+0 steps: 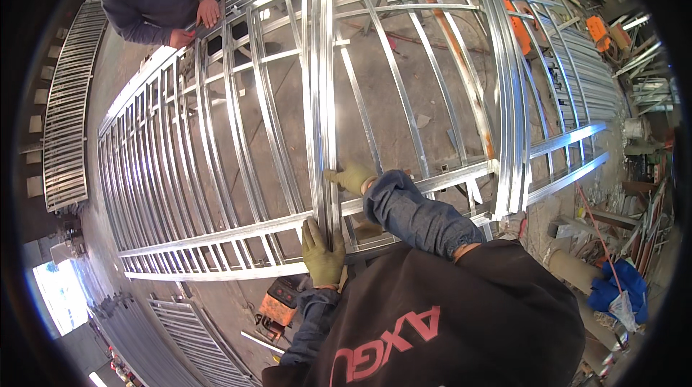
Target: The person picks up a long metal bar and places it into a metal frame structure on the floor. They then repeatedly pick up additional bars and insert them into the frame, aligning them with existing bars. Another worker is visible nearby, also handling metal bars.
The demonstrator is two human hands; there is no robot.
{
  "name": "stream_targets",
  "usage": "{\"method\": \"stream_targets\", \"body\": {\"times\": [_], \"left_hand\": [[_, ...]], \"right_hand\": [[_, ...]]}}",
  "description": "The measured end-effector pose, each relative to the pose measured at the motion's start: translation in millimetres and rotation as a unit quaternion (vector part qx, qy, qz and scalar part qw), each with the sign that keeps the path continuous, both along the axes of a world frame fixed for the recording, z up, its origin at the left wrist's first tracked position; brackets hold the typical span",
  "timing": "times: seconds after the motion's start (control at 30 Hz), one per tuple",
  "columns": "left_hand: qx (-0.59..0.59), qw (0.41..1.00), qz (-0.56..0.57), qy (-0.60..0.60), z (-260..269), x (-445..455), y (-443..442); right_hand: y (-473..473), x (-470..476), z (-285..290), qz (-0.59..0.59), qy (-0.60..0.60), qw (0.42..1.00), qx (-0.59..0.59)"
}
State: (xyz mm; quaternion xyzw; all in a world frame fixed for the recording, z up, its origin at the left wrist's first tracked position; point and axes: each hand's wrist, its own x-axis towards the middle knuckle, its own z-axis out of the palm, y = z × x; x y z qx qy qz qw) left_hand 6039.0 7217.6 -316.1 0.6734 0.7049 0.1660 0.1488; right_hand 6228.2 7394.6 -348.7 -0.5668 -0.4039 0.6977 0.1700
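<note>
A narrow bundle of bright metal tubes lies across a long metal frame with many crossbars, its near end close to my body. My left hand, in an olive work glove, is around that near end, fingers on one side and thumb on the other. Further up the bundle, my right hand, gloved alike, grips its right side with the fingers laid over the edge. The frame's near rail passes beneath the tubes between my hands. The undersides of both hands are hidden.
A wider tube bundle lies across the frame to the right. At the far left side a co-worker has both hands at the far rail. Below stands an orange machine. Barred panels and stacked tubes lie on the left.
</note>
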Motion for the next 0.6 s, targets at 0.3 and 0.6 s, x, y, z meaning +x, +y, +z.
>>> {"method": "stream_targets", "body": {"times": [0.3, 0.6], "left_hand": [[-0.069, 0.968, -0.101, -0.221, 49, 40, 19], [-0.246, 0.917, -0.201, -0.243, 55, 127, 72]], "right_hand": [[-29, 16, 9, -0.259, 0.117, 0.952, 0.114], [48, 136, 109, -0.334, 0.057, 0.915, 0.219]]}}
